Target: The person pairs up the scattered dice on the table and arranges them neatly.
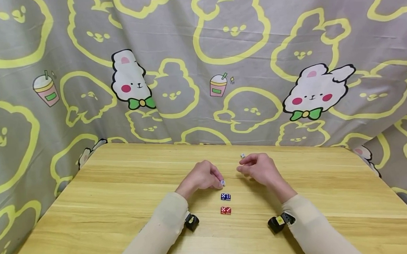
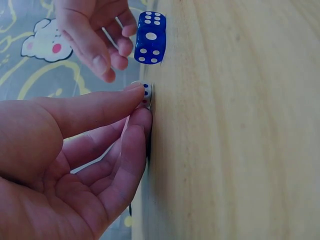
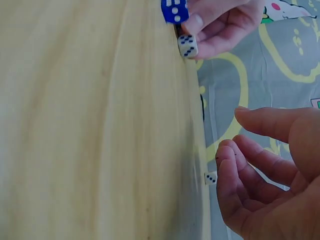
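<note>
My left hand [image 1: 203, 175] pinches a white die [image 1: 222, 183] with blue pips between thumb and fingertips, low over the table; its face shows beside the thumb in the right wrist view [image 3: 188, 46]. To the right, my right hand [image 1: 260, 169] hovers with thumb and fingers parted and nothing between them. Just beyond its fingertips lies a second white die [image 1: 243, 155], also visible beside the fingers in the right wrist view [image 3: 210, 178]. Two blue dice [image 1: 226, 197] sit side by side on the near side of the left hand's die.
Two red dice [image 1: 225, 210] stand side by side nearer to me than the blue pair, on the wooden table [image 1: 125, 206]. A grey patterned curtain [image 1: 189, 116] hangs behind the table's far edge. Each wrist wears a black camera mount.
</note>
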Motion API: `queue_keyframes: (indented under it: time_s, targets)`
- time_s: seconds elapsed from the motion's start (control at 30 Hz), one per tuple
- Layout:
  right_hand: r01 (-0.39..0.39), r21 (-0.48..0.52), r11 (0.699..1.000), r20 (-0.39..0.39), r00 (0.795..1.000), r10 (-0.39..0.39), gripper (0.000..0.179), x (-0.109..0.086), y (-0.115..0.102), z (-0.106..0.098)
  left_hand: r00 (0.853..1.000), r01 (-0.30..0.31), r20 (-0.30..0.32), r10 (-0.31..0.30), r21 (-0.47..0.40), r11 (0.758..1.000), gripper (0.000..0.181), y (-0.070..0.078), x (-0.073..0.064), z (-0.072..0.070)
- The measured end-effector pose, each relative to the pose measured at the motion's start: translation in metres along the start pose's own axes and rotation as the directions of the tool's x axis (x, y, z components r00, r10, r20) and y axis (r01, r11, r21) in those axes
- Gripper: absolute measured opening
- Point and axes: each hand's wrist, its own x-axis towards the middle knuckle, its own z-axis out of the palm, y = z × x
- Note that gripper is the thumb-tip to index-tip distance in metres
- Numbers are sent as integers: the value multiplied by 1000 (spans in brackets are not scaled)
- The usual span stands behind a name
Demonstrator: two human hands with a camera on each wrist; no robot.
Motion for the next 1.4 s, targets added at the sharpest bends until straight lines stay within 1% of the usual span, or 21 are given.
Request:
queue_keyframes:
  time_s: [0.17, 0.33, 0.5, 0.67, 1.1, 1.27, 1.4]
  targets:
    - [-16, -22, 1000, -19, 1000, 15, 30, 6, 2, -4, 1000, -2, 0, 2, -9, 1000, 14, 0, 0, 0]
    - [-27, -32, 999, -38, 999, 25, 30, 11, 4, -7, 1000, 9, -2, -9, -17, 1000, 14, 0, 0, 0]
    - [-18, -27, 999, -66, 998, 16, 26, 16, 4, -8, 1000, 5, -6, -5, -16, 1000, 14, -1, 0, 1]
    - [-30, -27, 999, -83, 996, 27, 23, 20, 4, -8, 1000, 7, -9, -7, -5, 1000, 14, -1, -1, 0]
    - [-76, -84, 994, -111, 992, 67, 33, 35, 10, -11, 1000, 7, -8, -7, -19, 1000, 15, 0, -1, 1]
    - [-87, -120, 989, -133, 989, 71, 33, 41, 12, -9, 1000, 4, -10, -4, -13, 1000, 14, 0, -2, 1]
    - [-93, -126, 988, -153, 985, 73, 32, 45, 14, -6, 1000, 6, -10, -6, -14, 1000, 14, 0, -2, 0]
